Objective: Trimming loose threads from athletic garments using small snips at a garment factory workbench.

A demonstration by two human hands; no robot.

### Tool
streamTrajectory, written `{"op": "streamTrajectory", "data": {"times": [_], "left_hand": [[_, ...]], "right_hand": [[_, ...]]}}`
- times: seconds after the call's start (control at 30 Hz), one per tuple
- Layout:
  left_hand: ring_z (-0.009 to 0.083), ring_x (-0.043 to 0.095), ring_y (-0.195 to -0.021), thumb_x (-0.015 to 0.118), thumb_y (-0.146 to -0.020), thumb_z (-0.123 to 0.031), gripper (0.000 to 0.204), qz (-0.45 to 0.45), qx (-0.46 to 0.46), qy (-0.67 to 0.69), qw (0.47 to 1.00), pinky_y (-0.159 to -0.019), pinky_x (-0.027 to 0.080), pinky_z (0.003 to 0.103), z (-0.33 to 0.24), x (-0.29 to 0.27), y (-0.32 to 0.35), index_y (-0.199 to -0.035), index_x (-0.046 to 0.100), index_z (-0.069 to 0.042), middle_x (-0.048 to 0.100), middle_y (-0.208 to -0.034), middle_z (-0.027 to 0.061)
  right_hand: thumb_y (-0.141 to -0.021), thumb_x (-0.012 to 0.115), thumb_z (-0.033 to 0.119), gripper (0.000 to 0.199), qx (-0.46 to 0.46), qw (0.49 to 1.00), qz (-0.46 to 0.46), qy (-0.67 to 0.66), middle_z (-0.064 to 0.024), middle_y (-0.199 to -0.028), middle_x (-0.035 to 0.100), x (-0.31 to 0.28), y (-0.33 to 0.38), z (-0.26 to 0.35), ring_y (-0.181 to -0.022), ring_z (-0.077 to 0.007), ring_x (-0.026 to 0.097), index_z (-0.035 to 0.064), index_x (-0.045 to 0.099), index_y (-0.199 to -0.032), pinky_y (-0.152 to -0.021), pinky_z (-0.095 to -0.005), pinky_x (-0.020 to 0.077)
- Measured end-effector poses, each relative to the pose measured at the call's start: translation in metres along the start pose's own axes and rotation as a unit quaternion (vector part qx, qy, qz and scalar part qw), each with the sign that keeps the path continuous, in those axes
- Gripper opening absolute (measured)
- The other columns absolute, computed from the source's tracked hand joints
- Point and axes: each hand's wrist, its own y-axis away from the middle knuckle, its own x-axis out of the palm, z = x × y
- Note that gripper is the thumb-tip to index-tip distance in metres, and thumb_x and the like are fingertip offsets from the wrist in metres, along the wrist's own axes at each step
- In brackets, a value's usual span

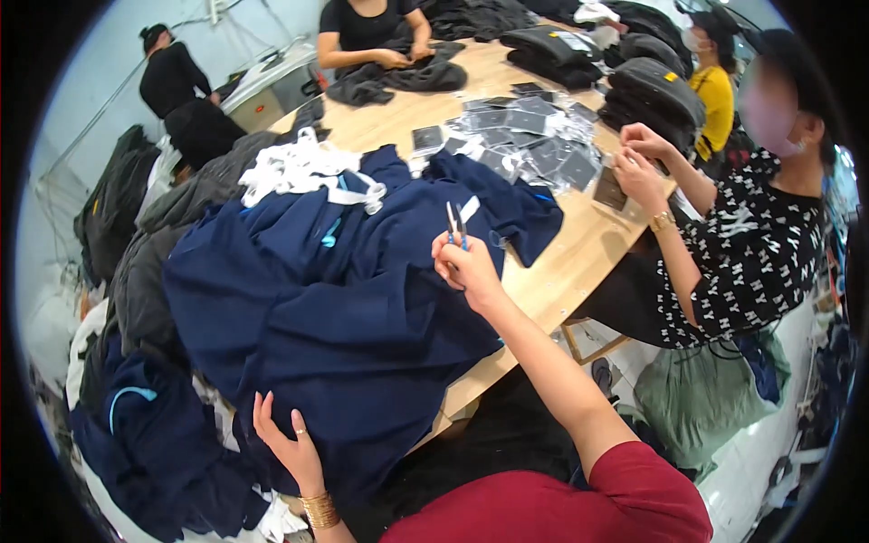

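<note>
A large navy blue garment (pixel 335 317) is spread in loose folds over the near left part of the table and hangs past its edge. My left hand (pixel 294 448) rests on its lower left part with the fingers stretched apart, gripping nothing. Above the cloth's right side, my right hand (pixel 468 269) is closed round a pair of small thread snips (pixel 456 226). Their blades point up and away from me and stand apart. Just beyond the blades a small white tag (pixel 469 208) shows on the navy cloth. A light blue strip (pixel 331 233) lies among the folds to the left.
White straps (pixel 303 167) are heaped beyond the garment. Plastic-wrapped dark packets (pixel 534 127) cover part of the wooden table (pixel 566 276). At right, a co-worker's hands (pixel 643 172) work by the table edge. Dark clothes (pixel 172 262) pile up left; a green sack (pixel 706 398) stands on the floor.
</note>
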Motion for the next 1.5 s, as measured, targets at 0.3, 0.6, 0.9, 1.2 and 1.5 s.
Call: {"op": "streamTrajectory", "data": {"times": [0.3, 0.6, 0.9, 1.2, 1.5], "left_hand": [[0.0320, 0.033, -0.131, 0.044, -0.096, -0.024, 0.039, -0.034, 0.048, -0.090, 0.994, -0.107, 0.024, 0.042, 0.038, 0.049, 0.006, -0.127, 0.047, -0.001, 0.042, -0.138, 0.0155], [0.0321, 0.038, -0.128, 0.043, -0.097, -0.025, 0.038, -0.068, 0.075, -0.115, 0.988, -0.105, 0.028, 0.041, 0.067, 0.057, 0.010, -0.124, 0.051, -0.001, 0.048, -0.133, 0.0149], [0.0314, 0.039, -0.127, 0.043, -0.097, -0.027, 0.038, -0.073, 0.080, -0.145, 0.983, -0.105, 0.028, 0.041, 0.085, 0.060, 0.008, -0.123, 0.052, -0.001, 0.049, -0.132, 0.0129], [0.0302, 0.039, -0.127, 0.044, -0.096, -0.028, 0.038, -0.077, 0.062, -0.142, 0.985, -0.105, 0.029, 0.042, 0.081, 0.060, 0.009, -0.122, 0.053, -0.002, 0.050, -0.131, 0.0116], [0.0309, 0.039, -0.127, 0.044, -0.096, -0.027, 0.037, -0.079, 0.073, -0.136, 0.985, -0.104, 0.029, 0.042, 0.086, 0.061, 0.009, -0.122, 0.053, -0.003, 0.051, -0.131, 0.0112]], "right_hand": [[-0.084, 0.062, 0.017, 0.015, -0.189, 0.913, -0.090, 0.349, -0.0121, -0.074, 0.063, -0.026, 0.022, -0.077, -0.069, -0.0228, 0.064, 0.0020, 0.060, -0.087, -0.062, -0.0289, 0.0463], [-0.083, 0.061, 0.020, 0.015, -0.191, 0.899, -0.148, 0.366, -0.0160, -0.074, 0.061, -0.042, 0.022, -0.100, -0.069, -0.0343, 0.061, 0.0064, 0.057, -0.090, -0.058, -0.0384, 0.0455], [-0.086, 0.059, 0.019, 0.015, -0.158, 0.908, -0.138, 0.364, -0.0153, -0.073, 0.060, -0.040, 0.022, -0.090, -0.066, -0.0313, 0.061, 0.0049, 0.057, -0.089, -0.057, -0.0340, 0.0443], [-0.086, 0.059, 0.019, 0.016, -0.158, 0.918, -0.132, 0.340, -0.0153, -0.071, 0.058, -0.041, 0.021, -0.090, -0.063, -0.0299, 0.059, 0.0040, 0.057, -0.089, -0.057, -0.0329, 0.0438], [-0.086, 0.059, 0.019, 0.016, -0.139, 0.923, -0.132, 0.333, -0.0148, -0.070, 0.057, -0.042, 0.022, -0.091, -0.062, -0.0291, 0.057, 0.0037, 0.057, -0.088, -0.057, -0.0328, 0.0428]]}}
